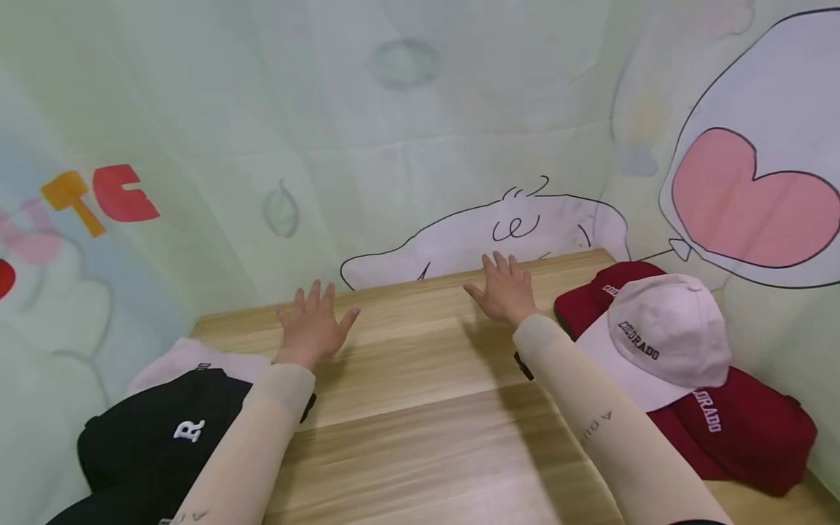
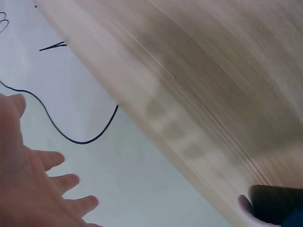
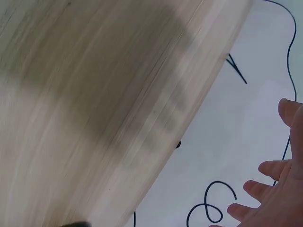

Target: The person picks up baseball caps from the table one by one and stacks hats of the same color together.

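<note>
Both hands hover over the wooden surface [image 1: 420, 430], fingers spread and released: left hand [image 1: 313, 328] beside the black cap [image 1: 157, 430], right hand [image 1: 504, 292] near the white cap [image 1: 663, 335].

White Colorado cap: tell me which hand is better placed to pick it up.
Probably the right hand. It lies open over the wooden table on the same side as the white cap, which sits atop the red caps. The left hand is across the table, nearer the black cap.
</note>
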The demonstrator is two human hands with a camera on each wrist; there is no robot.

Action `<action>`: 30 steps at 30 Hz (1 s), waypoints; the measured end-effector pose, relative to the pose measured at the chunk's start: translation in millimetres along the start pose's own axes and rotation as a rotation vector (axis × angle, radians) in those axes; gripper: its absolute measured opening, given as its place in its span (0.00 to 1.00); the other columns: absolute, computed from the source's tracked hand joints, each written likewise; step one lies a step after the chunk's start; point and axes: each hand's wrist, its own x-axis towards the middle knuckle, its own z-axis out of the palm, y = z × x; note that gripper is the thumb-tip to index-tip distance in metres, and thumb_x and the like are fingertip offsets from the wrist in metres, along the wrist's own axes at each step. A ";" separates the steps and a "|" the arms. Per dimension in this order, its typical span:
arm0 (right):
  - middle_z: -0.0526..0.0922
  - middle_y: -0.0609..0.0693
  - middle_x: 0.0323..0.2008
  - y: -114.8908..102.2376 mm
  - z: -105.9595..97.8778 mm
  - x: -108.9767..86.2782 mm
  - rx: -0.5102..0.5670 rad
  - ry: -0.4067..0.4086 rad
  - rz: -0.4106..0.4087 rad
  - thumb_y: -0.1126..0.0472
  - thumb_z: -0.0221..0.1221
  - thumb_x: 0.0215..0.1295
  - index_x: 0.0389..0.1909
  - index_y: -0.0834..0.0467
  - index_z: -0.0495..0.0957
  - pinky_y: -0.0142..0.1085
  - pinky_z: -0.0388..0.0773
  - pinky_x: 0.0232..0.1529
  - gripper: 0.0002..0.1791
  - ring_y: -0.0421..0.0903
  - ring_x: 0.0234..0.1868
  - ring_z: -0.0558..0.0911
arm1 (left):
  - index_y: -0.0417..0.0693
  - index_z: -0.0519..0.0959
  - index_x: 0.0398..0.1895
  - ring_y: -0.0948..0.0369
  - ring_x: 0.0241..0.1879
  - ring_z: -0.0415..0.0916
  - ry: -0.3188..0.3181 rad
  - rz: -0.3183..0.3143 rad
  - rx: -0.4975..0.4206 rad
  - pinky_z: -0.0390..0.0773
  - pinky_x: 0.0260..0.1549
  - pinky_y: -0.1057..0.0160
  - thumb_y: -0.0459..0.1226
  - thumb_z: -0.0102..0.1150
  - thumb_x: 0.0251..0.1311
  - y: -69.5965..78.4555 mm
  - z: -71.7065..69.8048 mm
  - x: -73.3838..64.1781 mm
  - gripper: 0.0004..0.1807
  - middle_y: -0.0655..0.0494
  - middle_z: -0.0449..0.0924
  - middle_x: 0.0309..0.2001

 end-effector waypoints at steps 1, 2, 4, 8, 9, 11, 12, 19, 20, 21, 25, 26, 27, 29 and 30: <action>0.43 0.59 0.84 -2.0 1.3 0.0 0.007 0.003 -0.003 0.34 0.46 0.78 0.84 0.56 0.45 0.65 0.40 0.81 0.46 0.65 0.84 0.42 | 0.43 0.46 0.84 0.30 0.81 0.32 -0.005 -0.004 -0.004 0.33 0.69 0.18 0.68 0.34 0.74 -0.1 -1.8 -3.2 0.50 0.35 0.37 0.84; 0.44 0.60 0.84 -4.1 2.5 -0.5 0.017 0.008 -0.008 0.34 0.46 0.78 0.84 0.56 0.46 0.65 0.41 0.81 0.46 0.66 0.84 0.42 | 0.43 0.47 0.84 0.30 0.81 0.33 -0.005 -0.010 -0.003 0.32 0.69 0.18 0.67 0.36 0.75 -0.8 -2.3 -5.6 0.48 0.35 0.38 0.84; 0.45 0.60 0.84 -9.1 5.4 -2.0 0.045 0.017 -0.019 0.35 0.48 0.78 0.84 0.56 0.47 0.66 0.42 0.80 0.46 0.67 0.83 0.44 | 0.43 0.47 0.84 0.31 0.81 0.32 -0.011 -0.020 -0.008 0.31 0.70 0.19 0.67 0.37 0.75 -1.5 -4.8 -12.2 0.48 0.35 0.39 0.84; 0.50 0.62 0.83 -23.2 12.8 -7.0 0.112 0.038 -0.063 0.36 0.51 0.77 0.82 0.58 0.51 0.67 0.47 0.79 0.45 0.67 0.82 0.48 | 0.44 0.48 0.84 0.31 0.81 0.32 -0.003 -0.022 -0.005 0.30 0.69 0.19 0.67 0.38 0.75 -2.2 -9.8 -27.2 0.48 0.35 0.40 0.83; 0.51 0.62 0.82 -27.7 14.6 -9.6 0.134 0.040 -0.076 0.37 0.52 0.77 0.82 0.58 0.52 0.67 0.48 0.79 0.45 0.67 0.82 0.49 | 0.43 0.49 0.84 0.31 0.81 0.32 0.003 -0.018 -0.004 0.30 0.69 0.19 0.66 0.38 0.75 -1.6 -11.6 -32.1 0.48 0.35 0.40 0.83; 0.53 0.63 0.81 -36.3 19.4 -16.1 0.180 0.043 -0.101 0.38 0.53 0.76 0.82 0.59 0.53 0.65 0.51 0.79 0.44 0.66 0.82 0.51 | 0.42 0.50 0.83 0.31 0.81 0.34 0.009 -0.008 0.003 0.31 0.69 0.18 0.66 0.39 0.75 -0.8 -14.1 -42.4 0.48 0.35 0.42 0.83; 0.54 0.63 0.81 -41.0 21.5 -20.5 0.205 0.043 -0.117 0.38 0.54 0.76 0.81 0.60 0.54 0.65 0.52 0.79 0.44 0.66 0.82 0.52 | 0.42 0.50 0.83 0.31 0.81 0.34 0.013 -0.003 0.003 0.32 0.69 0.18 0.65 0.40 0.75 -0.3 -15.4 -48.3 0.48 0.35 0.42 0.83; 0.59 0.63 0.79 -75.4 39.8 -52.3 0.471 -0.053 -0.196 0.42 0.56 0.76 0.80 0.61 0.57 0.61 0.57 0.78 0.42 0.64 0.80 0.58 | 0.44 0.51 0.83 0.33 0.81 0.37 0.004 -0.018 -0.056 0.34 0.70 0.19 0.65 0.43 0.74 -6.2 -29.7 -95.2 0.47 0.37 0.45 0.83; 0.60 0.63 0.79 -80.6 43.3 -56.5 0.520 -0.076 -0.201 0.42 0.57 0.76 0.80 0.61 0.57 0.60 0.58 0.78 0.42 0.63 0.80 0.59 | 0.44 0.51 0.83 0.33 0.81 0.37 0.002 -0.029 -0.074 0.33 0.69 0.19 0.65 0.44 0.74 -9.5 -32.9 -102.4 0.47 0.37 0.45 0.83; 0.61 0.63 0.78 -85.8 46.4 -60.6 0.569 -0.102 -0.206 0.42 0.57 0.76 0.79 0.61 0.58 0.60 0.58 0.78 0.41 0.63 0.80 0.59 | 0.44 0.51 0.83 0.32 0.81 0.38 0.003 -0.040 -0.089 0.34 0.69 0.18 0.65 0.44 0.74 -14.2 -35.4 -109.9 0.47 0.36 0.45 0.83; 0.65 0.63 0.76 -105.0 63.4 -75.6 0.753 -0.199 -0.194 0.44 0.57 0.76 0.78 0.60 0.61 0.60 0.62 0.76 0.39 0.63 0.77 0.64 | 0.41 0.50 0.83 0.30 0.79 0.41 0.025 -0.092 -0.143 0.36 0.67 0.17 0.66 0.44 0.74 -39.7 -45.4 -137.5 0.49 0.32 0.46 0.81; 0.66 0.63 0.76 -110.2 68.0 -79.5 0.799 -0.234 -0.183 0.44 0.57 0.76 0.78 0.59 0.61 0.60 0.64 0.75 0.38 0.63 0.76 0.66 | 0.40 0.50 0.83 0.30 0.79 0.42 0.031 -0.107 -0.154 0.36 0.67 0.17 0.66 0.43 0.74 -47.3 -48.2 -143.8 0.50 0.31 0.46 0.81; 0.68 0.62 0.74 -115.9 72.5 -82.9 0.838 -0.265 -0.173 0.44 0.56 0.77 0.78 0.58 0.62 0.60 0.66 0.74 0.37 0.63 0.75 0.68 | 0.39 0.49 0.83 0.29 0.78 0.42 0.036 -0.122 -0.163 0.37 0.66 0.16 0.67 0.42 0.74 -55.4 -51.0 -149.5 0.50 0.29 0.46 0.80; 0.72 0.61 0.72 -127.0 82.0 -88.6 0.920 -0.331 -0.158 0.44 0.55 0.78 0.77 0.57 0.64 0.59 0.72 0.69 0.35 0.62 0.71 0.73 | 0.37 0.49 0.82 0.27 0.77 0.43 0.046 -0.156 -0.177 0.39 0.65 0.15 0.67 0.41 0.74 -70.8 -57.5 -159.4 0.51 0.27 0.46 0.80; 0.73 0.61 0.71 -132.8 86.4 -91.4 0.971 -0.369 -0.148 0.45 0.55 0.78 0.77 0.57 0.64 0.57 0.75 0.67 0.34 0.61 0.70 0.74 | 0.36 0.48 0.82 0.26 0.76 0.44 0.051 -0.173 -0.176 0.40 0.64 0.15 0.67 0.40 0.75 -78.5 -60.7 -163.5 0.51 0.25 0.46 0.79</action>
